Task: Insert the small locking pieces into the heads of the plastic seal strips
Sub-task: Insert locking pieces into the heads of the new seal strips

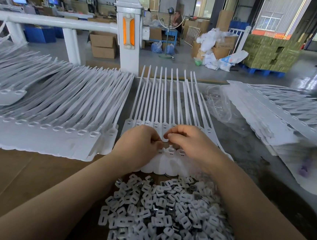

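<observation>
Fitting locking pieces into white seal strips (166, 109) at mid-desk.
Strip heads were pinched by the left hand (139, 144) and right hand (189, 141); loose slotted locking pieces (164, 216) were heaped nearer, while stacked strips (45, 110) crowded both desk (247, 146) sides.

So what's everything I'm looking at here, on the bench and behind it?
seal strips under the hands: one joined row, white, centre of bench
locking pieces: large heap, white, nearest the person
stacked strip sheets, left: many, white, left of bench
stacked strip sheets, right: many, white, right of bench
post with orange reflector: one, white, behind bench
cardboard boxes: several, brown, on floor behind
fan: one, standing, background
left hand: fingers curled at the strip heads
right hand: fingertips pinching at a strip head
</observation>
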Demonstrator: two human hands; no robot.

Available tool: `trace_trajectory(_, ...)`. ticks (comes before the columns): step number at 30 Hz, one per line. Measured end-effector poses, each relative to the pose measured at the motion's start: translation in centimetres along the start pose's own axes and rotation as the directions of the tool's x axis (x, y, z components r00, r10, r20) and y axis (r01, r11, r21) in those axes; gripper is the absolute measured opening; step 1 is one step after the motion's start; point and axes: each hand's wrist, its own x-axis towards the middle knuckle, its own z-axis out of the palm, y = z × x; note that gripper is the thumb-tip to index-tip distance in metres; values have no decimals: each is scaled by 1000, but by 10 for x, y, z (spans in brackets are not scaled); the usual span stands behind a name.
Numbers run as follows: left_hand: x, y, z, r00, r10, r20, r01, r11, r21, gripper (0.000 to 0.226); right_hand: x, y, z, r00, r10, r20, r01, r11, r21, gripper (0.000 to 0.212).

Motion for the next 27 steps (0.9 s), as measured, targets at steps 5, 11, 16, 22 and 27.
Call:
trace_trajectory(5,-2,-5,-7,988,156,0,-156,985,68,13,0,-1,0,1000,11,11,-11,1000,14,15)
trace_trajectory(11,-7,-10,-19,932,351,85,-361,921,150,20,0,-1,0,1000,12,13,-12,1000,17,15)
trace_trajectory(16,-9,-9,-25,846,513,148,-533,800,275,25,-1,-2,0,1000,15,8,-15,1000,3,16)
trace_trajectory(22,-8,-8,-27,798,568,200,-600,723,343,30,-1,-3,1,1000,13,12,-13,1000,-18,16)
trace_trajectory(27,-8,-13,-27,837,522,163,-545,777,315,29,-2,-3,0,1000,-4,1,4,1000,-21,18)
